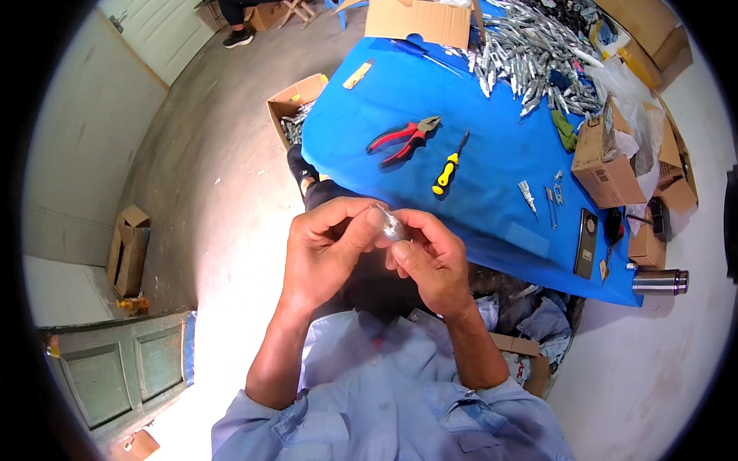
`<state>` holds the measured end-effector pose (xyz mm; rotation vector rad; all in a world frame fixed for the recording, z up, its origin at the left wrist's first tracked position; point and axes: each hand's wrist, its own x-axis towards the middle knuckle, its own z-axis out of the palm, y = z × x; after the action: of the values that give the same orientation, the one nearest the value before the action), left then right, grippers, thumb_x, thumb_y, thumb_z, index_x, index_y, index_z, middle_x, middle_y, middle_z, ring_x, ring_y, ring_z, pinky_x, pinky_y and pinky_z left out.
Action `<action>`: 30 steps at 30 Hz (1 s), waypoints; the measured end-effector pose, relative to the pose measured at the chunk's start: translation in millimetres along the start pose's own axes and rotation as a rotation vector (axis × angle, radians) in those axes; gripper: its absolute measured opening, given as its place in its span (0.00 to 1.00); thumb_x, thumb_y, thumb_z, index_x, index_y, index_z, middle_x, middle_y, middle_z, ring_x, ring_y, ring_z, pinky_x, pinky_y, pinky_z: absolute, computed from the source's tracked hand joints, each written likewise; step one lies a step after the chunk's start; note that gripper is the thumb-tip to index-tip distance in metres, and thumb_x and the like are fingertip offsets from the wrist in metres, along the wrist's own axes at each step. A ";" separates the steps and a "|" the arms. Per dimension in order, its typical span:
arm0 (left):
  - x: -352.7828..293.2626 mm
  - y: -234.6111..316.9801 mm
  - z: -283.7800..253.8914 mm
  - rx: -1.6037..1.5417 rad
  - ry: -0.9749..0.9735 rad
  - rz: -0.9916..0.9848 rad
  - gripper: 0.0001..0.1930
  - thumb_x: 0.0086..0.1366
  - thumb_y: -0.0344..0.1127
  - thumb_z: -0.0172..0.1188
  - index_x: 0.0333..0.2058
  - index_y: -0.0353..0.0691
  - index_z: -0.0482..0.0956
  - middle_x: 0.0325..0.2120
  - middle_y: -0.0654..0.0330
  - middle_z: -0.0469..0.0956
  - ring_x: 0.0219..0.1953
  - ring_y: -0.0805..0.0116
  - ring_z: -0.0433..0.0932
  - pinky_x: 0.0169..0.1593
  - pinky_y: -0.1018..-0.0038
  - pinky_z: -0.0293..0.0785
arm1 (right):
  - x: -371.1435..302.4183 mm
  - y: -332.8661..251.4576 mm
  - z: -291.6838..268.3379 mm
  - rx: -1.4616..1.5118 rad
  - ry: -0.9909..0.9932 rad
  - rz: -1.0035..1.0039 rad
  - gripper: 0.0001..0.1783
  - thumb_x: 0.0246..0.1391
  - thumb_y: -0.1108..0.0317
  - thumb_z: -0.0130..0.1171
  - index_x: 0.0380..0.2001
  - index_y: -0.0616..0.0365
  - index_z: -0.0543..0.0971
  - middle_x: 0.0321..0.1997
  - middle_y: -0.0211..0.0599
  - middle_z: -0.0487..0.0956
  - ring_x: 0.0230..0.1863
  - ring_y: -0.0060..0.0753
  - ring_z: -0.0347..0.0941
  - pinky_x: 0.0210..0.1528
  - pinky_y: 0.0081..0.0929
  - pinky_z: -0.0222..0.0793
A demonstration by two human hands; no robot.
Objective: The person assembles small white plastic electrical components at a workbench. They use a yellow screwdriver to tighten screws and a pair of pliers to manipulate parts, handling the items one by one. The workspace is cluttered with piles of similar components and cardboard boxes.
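Close to my body, just off the near edge of the blue-covered table (492, 165), both hands meet on a small, shiny, clear and silvery piece (393, 227). It looks like thin clear plastic, but its exact kind cannot be made out. My left hand (330, 242) pinches it between thumb and fingers from the left. From the right, my right hand (432, 261) grips its lower side, thumb on top, fingers curled. Beyond them on the cloth lie pliers (405, 143) with red and black handles and a yellow-handled screwdriver (447, 174).
A heap of silvery pieces (530, 58) covers the far right, beside an open cardboard box (419, 23). Small metal parts (527, 197), a phone (586, 243) and a steel flask (661, 282) lie to the right. Another box (294, 104) stands at the table's left.
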<state>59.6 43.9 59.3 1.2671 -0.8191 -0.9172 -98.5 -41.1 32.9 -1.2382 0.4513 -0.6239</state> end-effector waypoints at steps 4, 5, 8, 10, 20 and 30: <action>-7.2 -5.4 -6.6 -0.098 -0.015 -0.020 0.10 0.76 0.33 0.58 0.42 0.32 0.83 0.27 0.63 0.82 0.27 0.79 0.79 0.26 0.82 0.67 | -2.8 4.2 5.1 0.142 -0.051 0.044 0.18 0.68 0.70 0.55 0.57 0.67 0.74 0.43 0.36 0.79 0.36 0.18 0.73 0.35 0.17 0.70; -9.4 -7.4 -8.0 -0.084 -0.003 -0.022 0.10 0.77 0.33 0.57 0.42 0.33 0.83 0.26 0.63 0.82 0.25 0.80 0.78 0.24 0.83 0.65 | -4.2 7.0 6.1 0.190 -0.065 0.042 0.17 0.68 0.71 0.54 0.57 0.67 0.74 0.42 0.36 0.79 0.35 0.18 0.73 0.34 0.16 0.69; -16.0 0.5 -1.5 -0.154 0.003 0.000 0.09 0.77 0.32 0.56 0.40 0.34 0.83 0.25 0.65 0.81 0.24 0.82 0.75 0.23 0.83 0.63 | -8.8 11.6 8.0 0.300 -0.082 0.052 0.17 0.68 0.72 0.52 0.56 0.67 0.74 0.41 0.36 0.78 0.33 0.18 0.72 0.32 0.16 0.68; -21.4 1.0 2.7 -0.164 0.033 -0.016 0.09 0.76 0.32 0.55 0.40 0.34 0.82 0.25 0.65 0.81 0.23 0.82 0.75 0.23 0.83 0.63 | -10.8 12.8 9.1 0.336 -0.089 0.058 0.17 0.67 0.72 0.52 0.56 0.68 0.74 0.40 0.36 0.78 0.33 0.18 0.71 0.32 0.16 0.68; -42.6 -2.0 9.7 -0.236 -0.012 0.098 0.13 0.77 0.40 0.58 0.41 0.35 0.82 0.28 0.66 0.80 0.20 0.84 0.71 0.20 0.85 0.63 | -30.1 11.6 14.4 0.416 -0.133 0.002 0.20 0.68 0.69 0.54 0.59 0.70 0.72 0.40 0.38 0.78 0.32 0.21 0.72 0.31 0.19 0.69; -65.0 28.3 13.1 -0.134 -0.059 0.166 0.10 0.78 0.30 0.54 0.41 0.28 0.80 0.26 0.56 0.81 0.26 0.69 0.82 0.33 0.73 0.80 | -46.1 -7.0 21.7 0.193 -0.127 -0.143 0.19 0.68 0.70 0.55 0.57 0.70 0.73 0.40 0.37 0.79 0.33 0.22 0.74 0.34 0.20 0.71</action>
<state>23.7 99.2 88.4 1.0441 -0.8812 -0.8640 -120.8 3.6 44.9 -1.1248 0.1927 -0.6893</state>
